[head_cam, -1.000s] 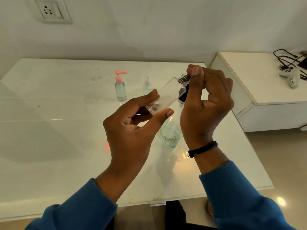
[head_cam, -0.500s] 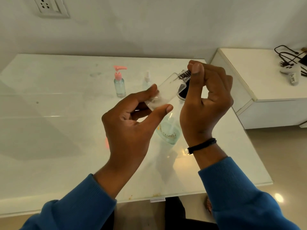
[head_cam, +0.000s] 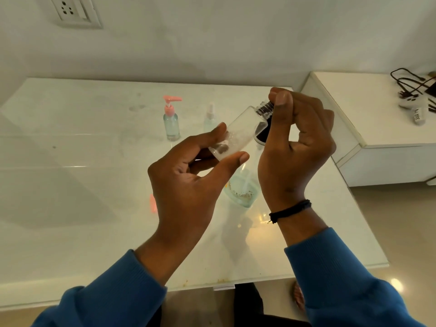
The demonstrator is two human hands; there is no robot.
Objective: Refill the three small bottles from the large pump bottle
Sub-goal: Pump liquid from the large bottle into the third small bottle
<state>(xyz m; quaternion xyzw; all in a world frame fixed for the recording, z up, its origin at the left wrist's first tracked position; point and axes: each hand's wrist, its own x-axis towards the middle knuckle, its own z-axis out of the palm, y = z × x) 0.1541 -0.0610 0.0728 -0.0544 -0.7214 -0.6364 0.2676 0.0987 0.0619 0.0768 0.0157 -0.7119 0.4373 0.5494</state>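
Observation:
My left hand holds a small clear bottle by its base, tilted up to the right above the table. My right hand is pinched around the top of that bottle, thumb over the mouth, just above its dark threaded neck. Whether a cap sits under the fingers is hidden. A small bottle with a pink pump and a small clear spray bottle stand upright farther back. Below my hands stands a larger clear bottle with a teal tint, mostly hidden.
The white glass-topped table runs to the wall. A dark object shows behind my right hand, and a small pink item lies beside my left wrist. A white side cabinet at the right carries black cables and a white device.
Both hands keep the same hold on the clear bottle. The view has shifted slightly, and the bottle and hands have barely moved.

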